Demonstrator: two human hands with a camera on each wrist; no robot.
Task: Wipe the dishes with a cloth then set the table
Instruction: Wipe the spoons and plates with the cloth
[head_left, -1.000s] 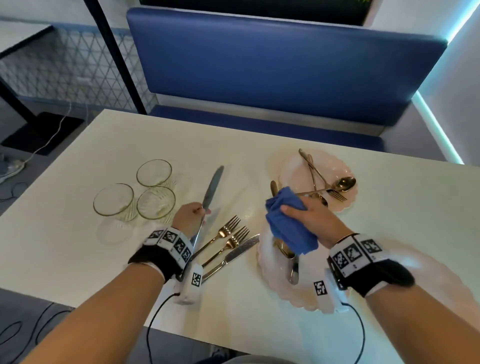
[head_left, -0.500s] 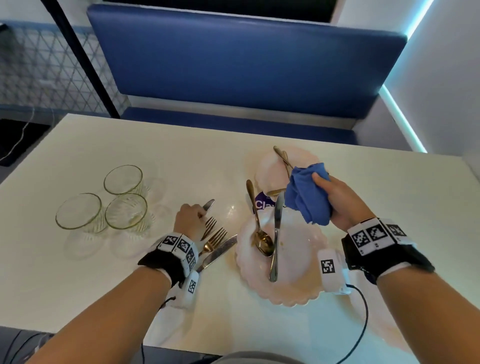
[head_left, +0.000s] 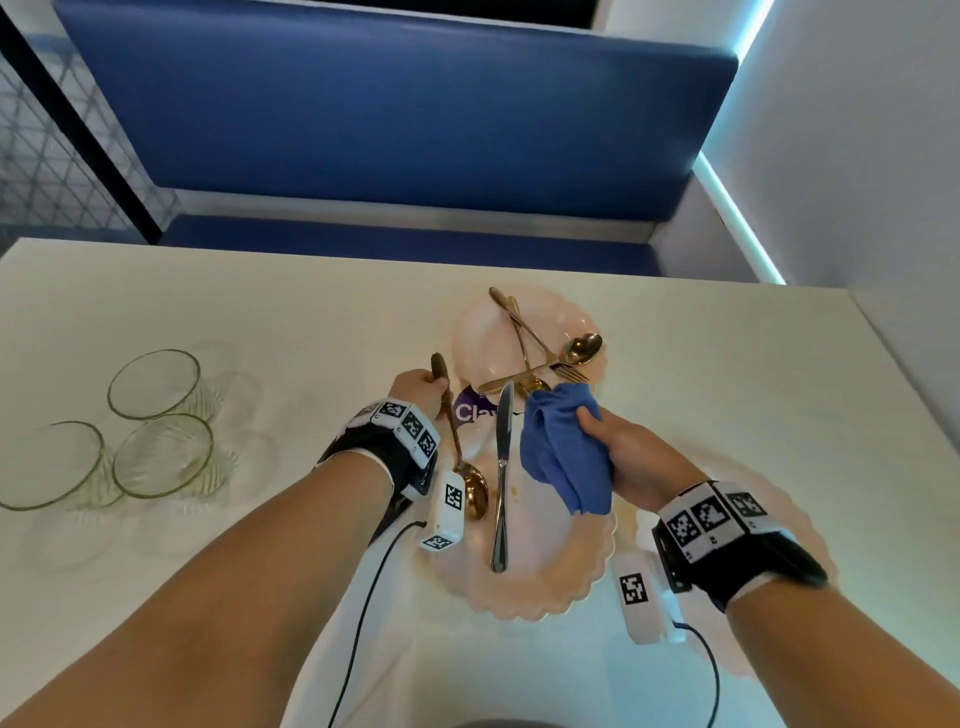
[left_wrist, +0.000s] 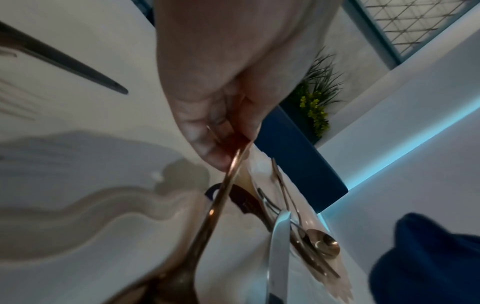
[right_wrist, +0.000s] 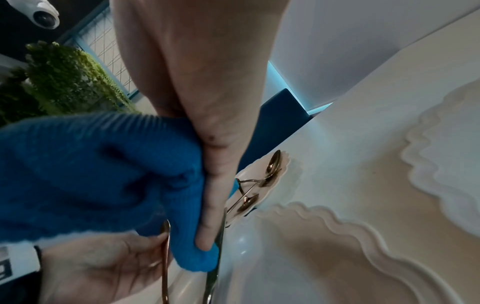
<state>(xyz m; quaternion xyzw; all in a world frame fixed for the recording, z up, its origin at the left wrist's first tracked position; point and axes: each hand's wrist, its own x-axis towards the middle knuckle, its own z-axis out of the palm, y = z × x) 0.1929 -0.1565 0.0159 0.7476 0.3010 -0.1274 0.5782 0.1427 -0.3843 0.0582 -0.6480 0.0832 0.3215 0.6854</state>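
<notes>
My left hand (head_left: 421, 387) pinches the handle of a gold spoon (head_left: 457, 441) whose bowl lies on the near pink scalloped plate (head_left: 550, 587). A silver knife (head_left: 501, 478) lies lengthwise on the same plate, beside the spoon. My right hand (head_left: 618, 447) grips a bunched blue cloth (head_left: 563, 457) just above the plate's right side. In the left wrist view the fingers (left_wrist: 221, 148) close on the spoon handle (left_wrist: 223, 195). The right wrist view shows the cloth (right_wrist: 103, 174) held in the palm, with a finger (right_wrist: 210, 205) lying over it.
A farther pink plate (head_left: 478, 343) holds several gold spoons and forks (head_left: 550, 358). Three glass tumblers (head_left: 156, 441) stand at the left. A third pink plate (head_left: 779, 509) lies under my right wrist. A blue bench (head_left: 389, 130) runs behind the white table (head_left: 727, 389).
My left hand let go of the knife at the left and moved right, taking the gold spoon's handle on the near plate. The right hand with the cloth stayed above that plate.
</notes>
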